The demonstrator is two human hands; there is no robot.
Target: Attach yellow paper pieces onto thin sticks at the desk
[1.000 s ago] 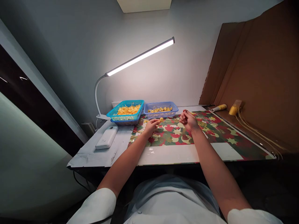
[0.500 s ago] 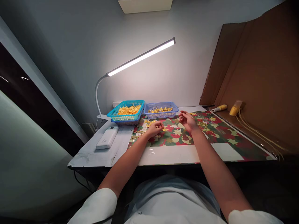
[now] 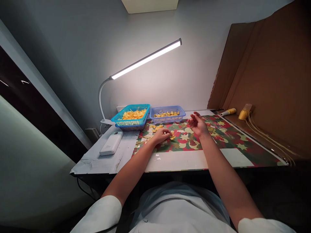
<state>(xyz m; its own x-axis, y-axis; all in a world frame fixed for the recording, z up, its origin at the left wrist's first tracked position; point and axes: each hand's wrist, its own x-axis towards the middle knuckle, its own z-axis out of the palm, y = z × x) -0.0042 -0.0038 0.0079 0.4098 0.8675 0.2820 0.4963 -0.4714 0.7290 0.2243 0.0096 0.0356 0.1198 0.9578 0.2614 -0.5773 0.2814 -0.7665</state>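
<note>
My left hand [image 3: 161,135] rests low on the patterned mat [image 3: 225,139], fingers pinched on a small yellow piece [image 3: 172,136]. A thin golden string [image 3: 181,128] runs from that piece up to my right hand [image 3: 198,124], which is raised with fingers curled around the string's end. More small yellow pieces [image 3: 155,127] lie on the mat just behind my left hand.
A turquoise basket [image 3: 131,115] and a blue basket [image 3: 167,114] hold yellow pieces at the back. A white device [image 3: 111,142] lies at the left under a lit desk lamp [image 3: 145,59]. Cardboard [image 3: 267,81], a yellow spool [image 3: 243,113] and loose strings stand right.
My left hand slid toward me and right, carrying the yellow piece down onto the mat. My right hand opened briefly, then curled again on the string, now stretched between both hands.
</note>
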